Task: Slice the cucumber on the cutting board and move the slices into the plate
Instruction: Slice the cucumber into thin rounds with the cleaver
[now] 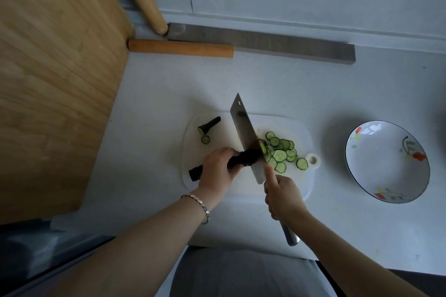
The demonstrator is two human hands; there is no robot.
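A dark green cucumber (243,158) lies on the white cutting board (296,128). My left hand (218,169) grips it, fingers curled over its middle. My right hand (282,196) holds the handle of a cleaver (243,132), forefinger stretched along the blade. The blade stands against the cucumber's cut end, a fresh slice leaning on it. Several cucumber slices (281,154) lie in a heap right of the blade. A cut-off stem end (209,125) and one single slice (205,139) lie at the board's far left. The flowered plate (357,176) stands empty to the right.
A large wooden board (53,79) leans at the left. Two wooden rolling pins (181,48) and a grey bar (289,47) lie along the wall at the back. The white counter's front edge runs just below my forearms.
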